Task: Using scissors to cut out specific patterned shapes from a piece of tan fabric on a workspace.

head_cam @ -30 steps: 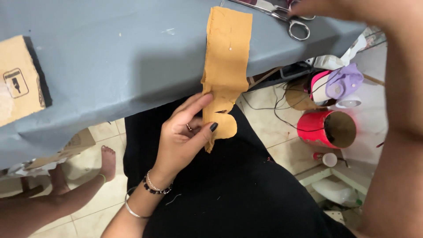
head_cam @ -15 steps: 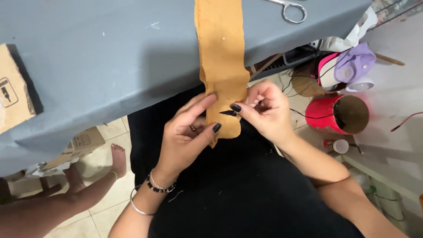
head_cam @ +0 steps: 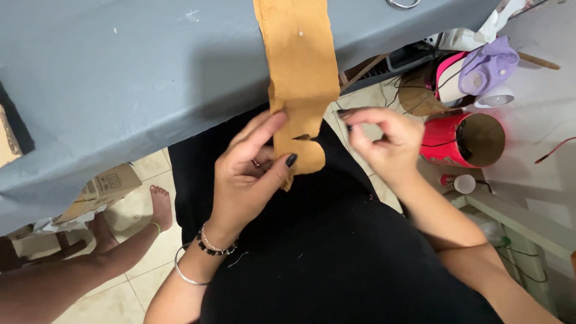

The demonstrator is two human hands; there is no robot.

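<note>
A long strip of tan fabric hangs off the edge of a grey cloth-covered table down onto my lap in black clothing. My left hand pinches the strip's lower end, which has a notch cut into it, between thumb and fingers. My right hand hovers just right of the strip, thumb and fingertips pinched together, apart from the fabric. Whether something thin is between those fingers cannot be made out.
Scissor handles show at the table's far edge. A red cylindrical container, a purple cap and cables sit on the floor at right. Another person's bare foot and leg lie at lower left, near a cardboard box.
My right arm came down from the scissors to the fabric's edge, touched it half a second ago, and has now drawn away to the right. The left hand keeps its hold.
</note>
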